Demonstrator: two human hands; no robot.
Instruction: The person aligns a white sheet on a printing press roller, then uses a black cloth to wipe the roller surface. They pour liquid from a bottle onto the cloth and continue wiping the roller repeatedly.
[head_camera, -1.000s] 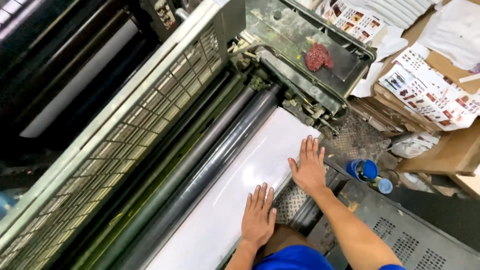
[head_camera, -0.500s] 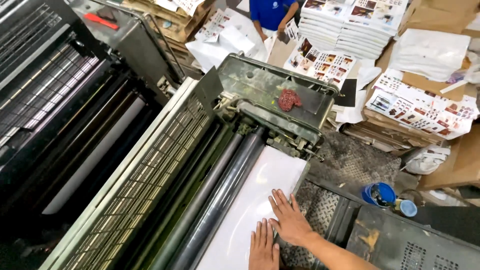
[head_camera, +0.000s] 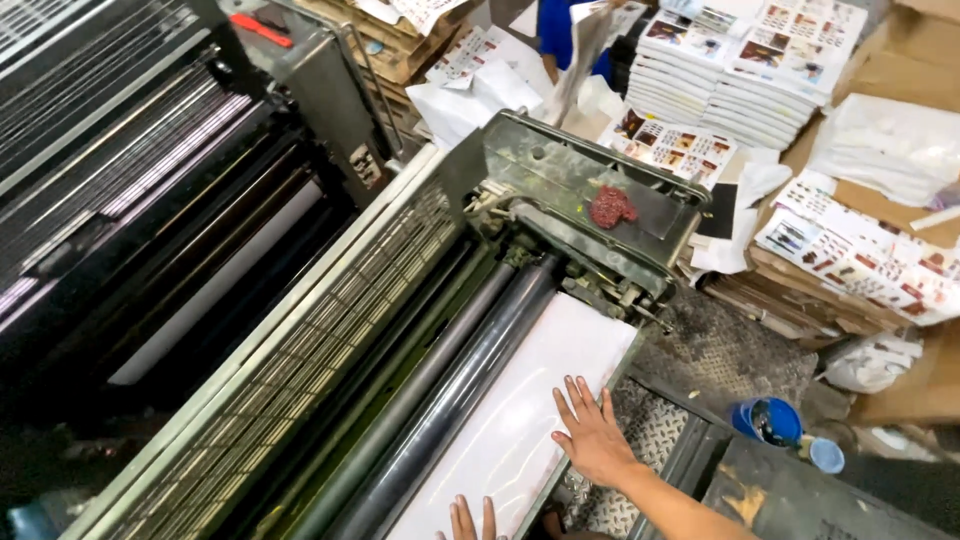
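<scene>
At six o'clock: right hand (head_camera: 592, 438) pressing flat, fingers spread, grasping nothing, on white sheet (head_camera: 540, 400); sheet's length running toward one o'clock; left hand (head_camera: 470, 522) fingertips only showing, grip unclear

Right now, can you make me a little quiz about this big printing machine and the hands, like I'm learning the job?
1. True or false: the right hand lies flat on the white sheet.
2. What lies on the machine's metal cover? A) a red clump B) a blue tub C) a glove
3. Fill in: the blue tub stands to the ____ of the right hand in the picture.

Key
1. True; its fingers are spread over the sheet's edge. Only fingertips of the left hand show.
2. A, the red clump.
3. Right.
</scene>
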